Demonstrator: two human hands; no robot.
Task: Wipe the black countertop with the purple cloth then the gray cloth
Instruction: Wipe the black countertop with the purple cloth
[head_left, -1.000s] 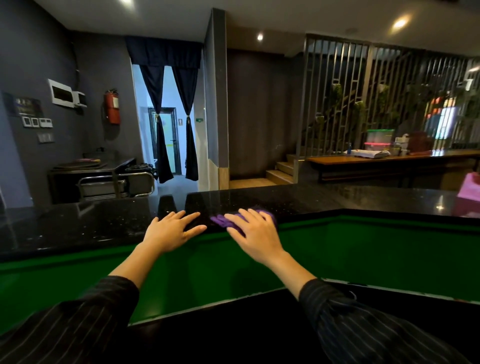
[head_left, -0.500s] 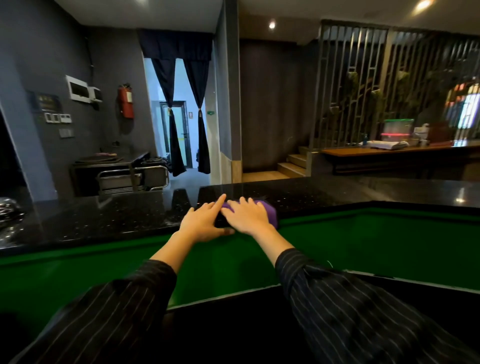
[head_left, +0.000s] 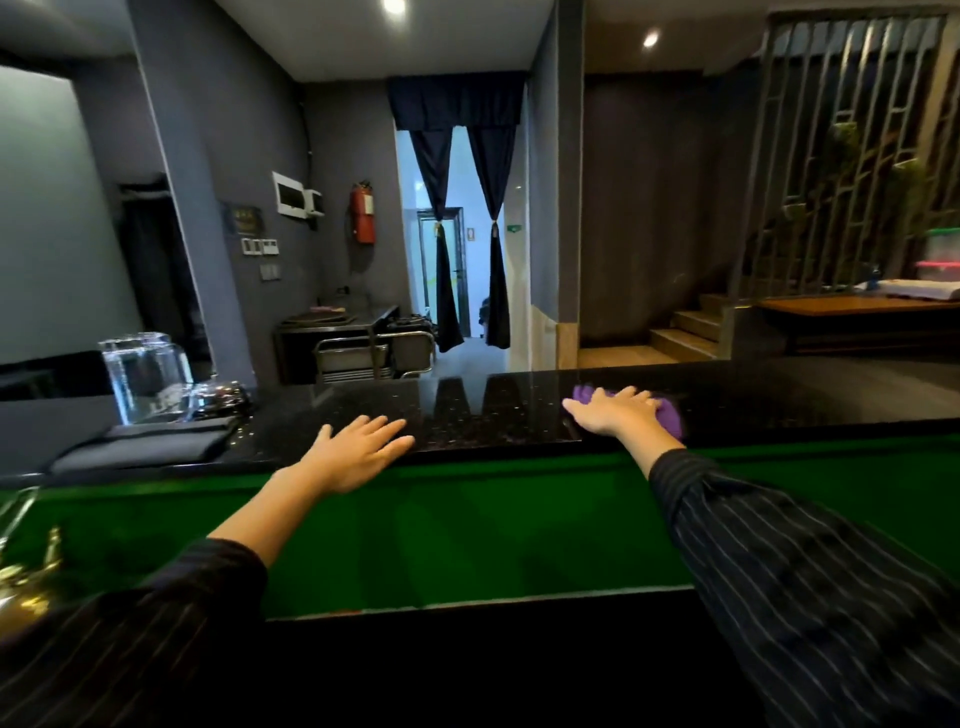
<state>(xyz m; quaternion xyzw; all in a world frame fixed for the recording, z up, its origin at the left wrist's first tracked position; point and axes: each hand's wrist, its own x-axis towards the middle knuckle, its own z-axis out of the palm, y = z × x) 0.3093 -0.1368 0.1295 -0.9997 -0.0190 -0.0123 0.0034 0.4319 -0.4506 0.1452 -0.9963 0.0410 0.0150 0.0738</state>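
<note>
the right hand (head_left: 621, 413) is pressing flat on the purple cloth (head_left: 671, 418), fingers straight and spread, pointing roughly to 11 o'clock. nothing is being pinched; the palm is simply bearing down. the cloth is lying bunched under that palm on the counter (head_left: 467, 423), showing only past the fingertips and at the heel of the hand.

the left hand (head_left: 358, 452) is resting flat on the counter's near edge with straight fingers, holding nothing. it is sitting at 8 o'clock from the right hand and well apart from it.

the counter's long axis is running 9 to 3, so the wiping stroke is likely travelling along that line.

the gray cloth (head_left: 145, 444) is lying folded toward the 9 o'clock end, just beside a glass jug (head_left: 143, 374) and a bell (head_left: 218, 397). the left hand is much the nearer to it, so the swap is probably falling to that hand. the purple pass is looking under way, the gray one not yet begun.
</note>
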